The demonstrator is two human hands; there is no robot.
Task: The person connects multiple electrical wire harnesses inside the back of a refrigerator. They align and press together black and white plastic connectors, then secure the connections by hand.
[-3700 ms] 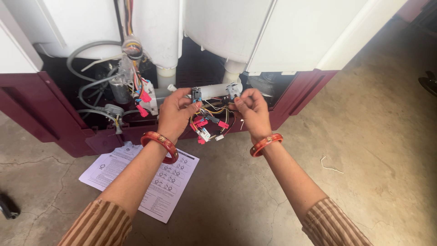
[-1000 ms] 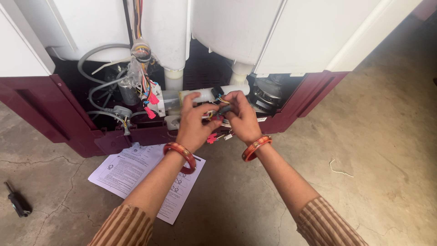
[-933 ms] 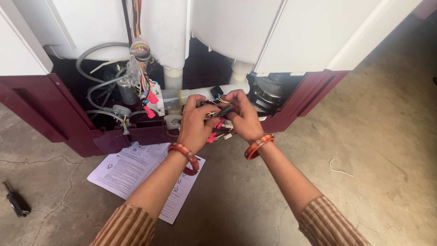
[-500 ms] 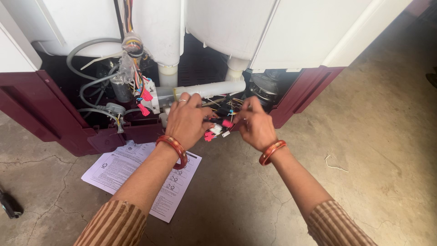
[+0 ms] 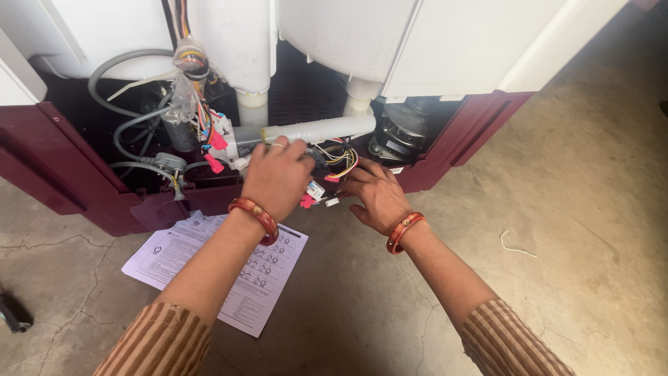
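Observation:
My left hand (image 5: 278, 177) reaches into the open base of a white and maroon washing machine (image 5: 445, 150), its fingers curled over a bundle of coloured wires (image 5: 341, 159) with pink and white connectors (image 5: 311, 195). Just above my knuckles runs a white pipe (image 5: 313, 129). My right hand (image 5: 376, 196) lies beside the left with its fingers spread, fingertips touching the lower wires. Both wrists wear red bangles. What my left fingers grip is partly hidden by the hand.
A dark motor (image 5: 400, 132) sits right of the wires. Grey hoses (image 5: 118, 132) and a second wire loom (image 5: 198, 104) fill the left of the cavity. A printed sheet (image 5: 229, 278) lies on the concrete floor, a dark tool (image 5: 10, 317) at far left, a white tie (image 5: 515, 244) at right.
My hands have moved apart and lower: the right hand has let go of the wires it pinched and now spreads flat, while the left hand stays curled on the bundle.

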